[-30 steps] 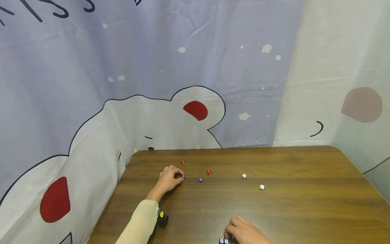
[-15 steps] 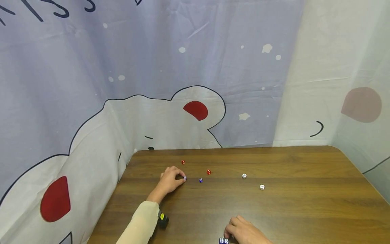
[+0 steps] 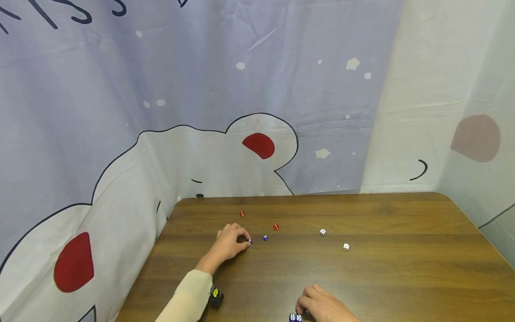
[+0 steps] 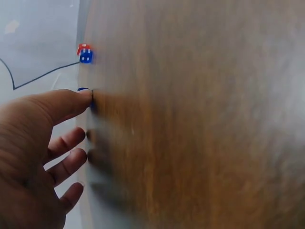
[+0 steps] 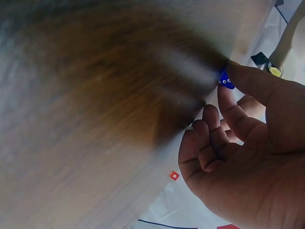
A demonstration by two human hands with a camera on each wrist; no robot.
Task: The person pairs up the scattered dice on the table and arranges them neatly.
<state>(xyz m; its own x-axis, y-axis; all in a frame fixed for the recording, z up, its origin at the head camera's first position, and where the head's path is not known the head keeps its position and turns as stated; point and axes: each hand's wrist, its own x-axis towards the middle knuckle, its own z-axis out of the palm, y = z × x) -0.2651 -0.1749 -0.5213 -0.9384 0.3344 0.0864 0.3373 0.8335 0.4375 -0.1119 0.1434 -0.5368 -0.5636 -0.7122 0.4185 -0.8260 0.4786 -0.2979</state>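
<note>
My left hand (image 3: 229, 243) pinches a small blue die (image 3: 250, 241) between thumb and forefinger, low over the wooden table. In the left wrist view the thumb hides most of that die. Another blue die (image 3: 265, 238) lies just to the right of these fingertips. At the bottom edge of the head view my right hand (image 3: 322, 304) stays low on the table, beside two blue dice (image 3: 295, 318) standing side by side. The right wrist view has a blue die (image 5: 226, 80) held between thumb and forefinger; the rest of it is covered.
Two red dice, one farther back (image 3: 242, 213) and one nearer (image 3: 276, 227), lie beyond the left hand. Two white dice, one (image 3: 322, 232) and another (image 3: 346, 247), lie right of centre. A printed curtain (image 3: 241, 89) hangs behind the wooden table (image 3: 402, 268).
My left hand has moved a little right and toward the near side, carrying the blue die. The right hand and the other dice keep their places.
</note>
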